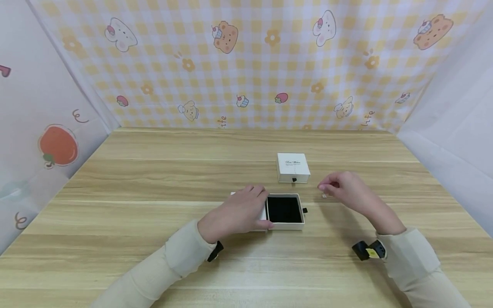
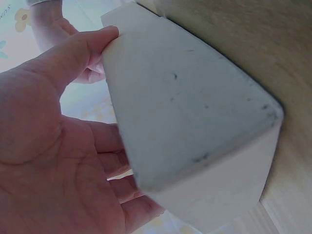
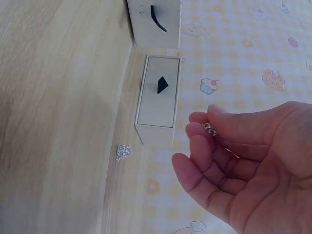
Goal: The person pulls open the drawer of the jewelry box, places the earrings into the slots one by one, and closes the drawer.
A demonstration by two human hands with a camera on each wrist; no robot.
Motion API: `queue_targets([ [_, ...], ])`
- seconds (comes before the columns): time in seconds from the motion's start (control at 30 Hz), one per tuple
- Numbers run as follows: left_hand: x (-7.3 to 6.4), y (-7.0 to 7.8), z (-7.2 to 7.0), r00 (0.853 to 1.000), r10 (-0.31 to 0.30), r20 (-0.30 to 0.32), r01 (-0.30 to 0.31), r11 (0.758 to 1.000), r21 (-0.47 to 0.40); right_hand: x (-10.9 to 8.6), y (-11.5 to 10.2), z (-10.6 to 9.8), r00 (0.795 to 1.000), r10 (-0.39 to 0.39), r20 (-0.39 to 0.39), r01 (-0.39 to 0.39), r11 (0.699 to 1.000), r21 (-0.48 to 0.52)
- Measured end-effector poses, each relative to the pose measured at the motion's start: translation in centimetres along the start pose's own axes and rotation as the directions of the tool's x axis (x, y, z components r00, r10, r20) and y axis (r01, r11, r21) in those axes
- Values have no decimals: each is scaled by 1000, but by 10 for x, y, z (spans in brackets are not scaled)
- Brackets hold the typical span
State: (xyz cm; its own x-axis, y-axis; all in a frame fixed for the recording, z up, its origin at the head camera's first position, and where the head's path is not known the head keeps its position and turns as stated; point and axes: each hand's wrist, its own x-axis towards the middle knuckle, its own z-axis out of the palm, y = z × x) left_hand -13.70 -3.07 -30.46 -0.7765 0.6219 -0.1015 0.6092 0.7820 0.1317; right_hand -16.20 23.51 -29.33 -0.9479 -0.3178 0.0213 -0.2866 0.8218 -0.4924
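Observation:
A white drawer-style jewellery box (image 1: 285, 226) lies pulled open, its black-lined tray (image 1: 284, 209) out to the right. My left hand (image 1: 239, 210) grips the box's outer sleeve (image 2: 190, 107), thumb on the near side and fingers at the far side. To the right of the tray, my right hand (image 1: 348, 192) is raised above the table. Its thumb and forefinger pinch a small sparkling piece of jewellery (image 3: 209, 129), mostly hidden by the fingertips. A second glittering silver piece (image 3: 123, 152) lies on the wood below that hand.
Behind the open box stands a closed white box (image 1: 293, 167) with printed lettering and a black pull tab (image 1: 294, 179). The wooden table (image 1: 154, 171) ends at a yellow checked curtain (image 1: 246, 77) at the back. White cloth hangs at both sides.

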Motion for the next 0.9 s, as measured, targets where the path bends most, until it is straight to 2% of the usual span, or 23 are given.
queue_targets([
  [0.47, -1, 1, -1, 1000, -4, 2, 4, 1000, -7, -2, -3, 2, 1000, -10, -19, 12, 997, 77],
  [0.6, 0, 1, -1, 1000, 1, -9, -1, 1000, -4, -2, -5, 3, 1000, -13, 1, 13, 995, 101],
  [0.9, 1, 0, 0, 1000, 3, -18, -3, 1000, -7, -3, -8, 1, 995, -82, 48, 76, 991, 113],
])
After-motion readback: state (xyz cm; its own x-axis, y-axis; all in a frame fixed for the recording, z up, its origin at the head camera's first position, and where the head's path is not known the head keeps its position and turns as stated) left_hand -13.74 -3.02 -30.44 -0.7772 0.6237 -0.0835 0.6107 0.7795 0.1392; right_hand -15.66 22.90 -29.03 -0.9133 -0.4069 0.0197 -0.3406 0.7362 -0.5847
